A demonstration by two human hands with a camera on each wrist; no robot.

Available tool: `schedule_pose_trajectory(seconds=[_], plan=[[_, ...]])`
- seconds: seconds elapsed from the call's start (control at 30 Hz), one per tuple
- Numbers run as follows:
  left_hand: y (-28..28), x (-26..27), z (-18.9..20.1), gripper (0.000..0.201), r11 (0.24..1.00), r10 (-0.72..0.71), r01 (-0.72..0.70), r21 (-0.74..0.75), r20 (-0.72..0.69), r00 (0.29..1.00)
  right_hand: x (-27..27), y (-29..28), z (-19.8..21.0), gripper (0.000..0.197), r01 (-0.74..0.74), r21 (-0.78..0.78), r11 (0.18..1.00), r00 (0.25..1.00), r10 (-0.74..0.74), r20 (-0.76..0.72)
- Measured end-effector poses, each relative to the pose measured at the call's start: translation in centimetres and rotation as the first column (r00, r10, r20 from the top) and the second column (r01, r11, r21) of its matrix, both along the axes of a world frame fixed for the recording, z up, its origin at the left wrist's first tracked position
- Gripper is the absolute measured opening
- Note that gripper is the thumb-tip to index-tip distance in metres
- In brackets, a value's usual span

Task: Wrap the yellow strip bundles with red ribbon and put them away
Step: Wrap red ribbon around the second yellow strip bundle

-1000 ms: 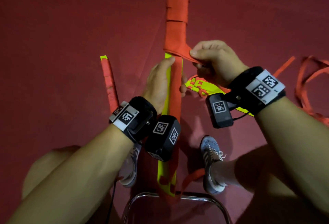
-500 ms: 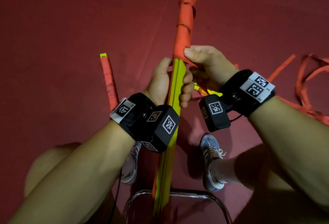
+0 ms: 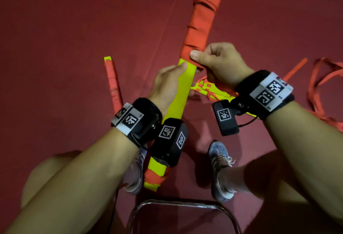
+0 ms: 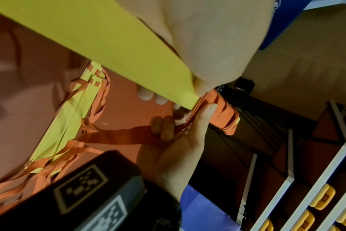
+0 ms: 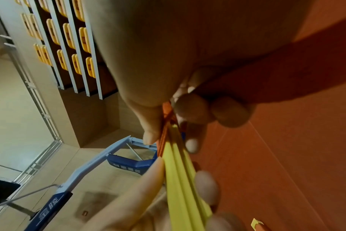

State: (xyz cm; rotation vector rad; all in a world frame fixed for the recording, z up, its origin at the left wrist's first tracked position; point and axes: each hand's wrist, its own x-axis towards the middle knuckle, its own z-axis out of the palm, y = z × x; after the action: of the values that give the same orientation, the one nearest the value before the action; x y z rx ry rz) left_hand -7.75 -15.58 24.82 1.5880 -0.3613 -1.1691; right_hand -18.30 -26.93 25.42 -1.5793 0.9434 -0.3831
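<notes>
Head view: one yellow strip bundle (image 3: pixel 182 92) is held up off the floor (image 3: pixel 55 29), slanting from the knees out toward the far edge. Its far half is covered in red ribbon (image 3: pixel 200 29). The near half is bare yellow apart from a bit of red at the very end. The left hand (image 3: pixel 165 85) is curled round the bare part just below the wrap line, thumb lying along the strip. The right hand (image 3: pixel 220 64) has thumb and fingers clamped on the ribbon right at the last turn. A finished bundle (image 3: pixel 113 83) lies on the floor to the left, loose strips (image 3: pixel 209 90) sit under the right hand, and spare ribbon (image 3: pixel 324 85) is tangled near the floor's right edge.

Left wrist view: same pinch from below, with the ribbon tail (image 4: pixel 124 137) running from the right fingers down to the pile.

Right wrist view: pretty blurry, but it looks like the thumb presses ribbon against the bundle's edge while the left fingers wrap the yellow.

So I'd call this mid-wrap, roughly halfway. The next move calls for passing the tail round the bundle under tension, overlapping the last turn, with the left hand sliding down to make room.
</notes>
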Motion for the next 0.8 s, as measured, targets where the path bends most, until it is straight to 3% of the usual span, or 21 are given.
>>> schedule_pose_trajectory(seconds=[0.17,0.3,0.6,0.7,0.8], plan=[[0.0,0.0,0.1,0.036,0.999,0.036,-0.036,0.034,-0.013,0.999,-0.6,-0.3,0.3,0.039,-0.057,0.125,0.990,0.998,0.056,0.005],[-0.1,0.1,0.4,0.041,0.999,0.026,-0.024,0.043,-0.051,0.998,-1.3,-0.7,1.5,0.032,-0.054,0.261,0.964,0.994,0.027,0.108],[-0.2,-0.4,0.6,0.039,0.996,0.059,-0.073,-0.055,-0.224,0.973,-1.6,-0.9,0.7,0.034,-0.086,0.222,0.971,0.989,0.055,0.139],[-0.1,-0.1,0.6,0.049,0.999,-0.038,0.030,-0.034,-0.275,0.961,-1.2,-0.7,0.3,0.033,-0.047,0.194,0.980,0.984,0.012,0.179],[0.3,0.2,0.8,0.057,0.972,-0.224,0.230,-0.048,-0.478,0.849,-0.3,0.0,-0.3,0.027,-0.025,0.206,0.978,0.968,-0.028,0.251]])
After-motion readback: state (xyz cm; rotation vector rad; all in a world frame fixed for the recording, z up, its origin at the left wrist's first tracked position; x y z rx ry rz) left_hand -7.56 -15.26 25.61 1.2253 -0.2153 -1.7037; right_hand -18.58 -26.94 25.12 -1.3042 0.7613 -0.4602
